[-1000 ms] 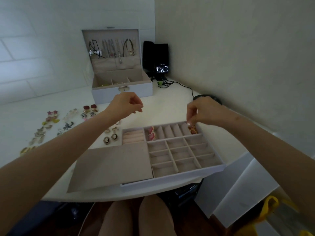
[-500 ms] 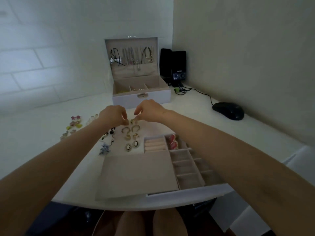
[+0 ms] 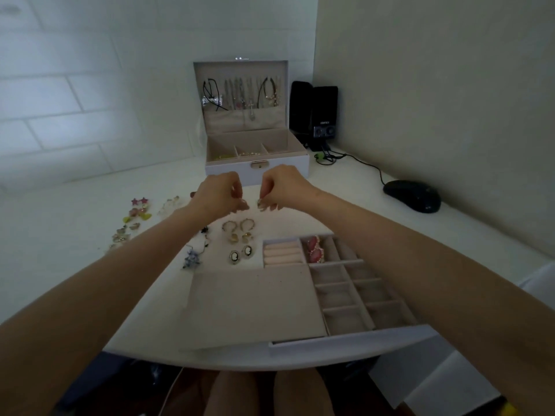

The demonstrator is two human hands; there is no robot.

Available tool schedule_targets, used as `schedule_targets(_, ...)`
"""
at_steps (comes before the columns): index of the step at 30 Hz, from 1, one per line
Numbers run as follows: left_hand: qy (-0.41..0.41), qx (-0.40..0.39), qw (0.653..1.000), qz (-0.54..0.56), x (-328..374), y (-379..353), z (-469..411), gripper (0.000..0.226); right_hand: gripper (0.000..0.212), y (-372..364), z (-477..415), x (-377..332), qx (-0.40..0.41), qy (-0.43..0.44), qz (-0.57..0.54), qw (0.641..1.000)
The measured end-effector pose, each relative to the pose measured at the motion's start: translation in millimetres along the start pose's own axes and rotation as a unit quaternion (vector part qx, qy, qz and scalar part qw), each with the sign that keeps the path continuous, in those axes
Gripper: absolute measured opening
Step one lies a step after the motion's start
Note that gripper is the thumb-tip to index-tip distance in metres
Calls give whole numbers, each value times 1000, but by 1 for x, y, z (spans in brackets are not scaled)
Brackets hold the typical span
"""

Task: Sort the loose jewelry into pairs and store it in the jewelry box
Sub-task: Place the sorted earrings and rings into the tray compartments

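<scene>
My left hand (image 3: 217, 193) and my right hand (image 3: 283, 187) hover side by side above the loose jewelry, fingertips almost touching. My right hand pinches a small gold earring (image 3: 259, 202). My left fingertips are pinched together, and I cannot see anything between them. Below them lie paired gold hoops (image 3: 238, 226), gold studs (image 3: 240, 236) and cameo earrings (image 3: 241, 253). The compartment tray (image 3: 345, 336) sits at the table's front edge with pink earrings (image 3: 313, 250) in a back slot. The open jewelry box (image 3: 282, 168) stands behind my hands.
More loose pairs lie to the left: pink stars (image 3: 139, 201), yellow pieces (image 3: 136, 217), a blue flower piece (image 3: 192, 259). A flat beige pad (image 3: 255, 304) lies left of the tray's compartments. A black mouse (image 3: 411, 195), its cable and black speakers (image 3: 315, 112) are at right.
My right hand left the tray's back right compartment and swung left to meet my left hand over the loose earrings. Both then rose slightly, the right pinching a small earring. The view shifted left.
</scene>
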State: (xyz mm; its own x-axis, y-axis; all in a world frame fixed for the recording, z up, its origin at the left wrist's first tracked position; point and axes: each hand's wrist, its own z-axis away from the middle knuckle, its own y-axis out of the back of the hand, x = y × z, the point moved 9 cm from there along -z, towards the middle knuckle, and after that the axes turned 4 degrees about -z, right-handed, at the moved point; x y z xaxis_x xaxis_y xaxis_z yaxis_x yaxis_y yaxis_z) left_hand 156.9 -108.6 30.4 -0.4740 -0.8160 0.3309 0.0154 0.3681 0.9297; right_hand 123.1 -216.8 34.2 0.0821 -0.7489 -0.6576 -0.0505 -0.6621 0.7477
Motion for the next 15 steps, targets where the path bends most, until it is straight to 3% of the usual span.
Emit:
schedule_targets(8,-74,-56,976,198,78,-6,31,15,25,58,65,25,73,-15,-39,996)
schedule_targets(15,-128,-103,959,230,129,-24,44,9,16,79,120,58,58,-69,-88,992)
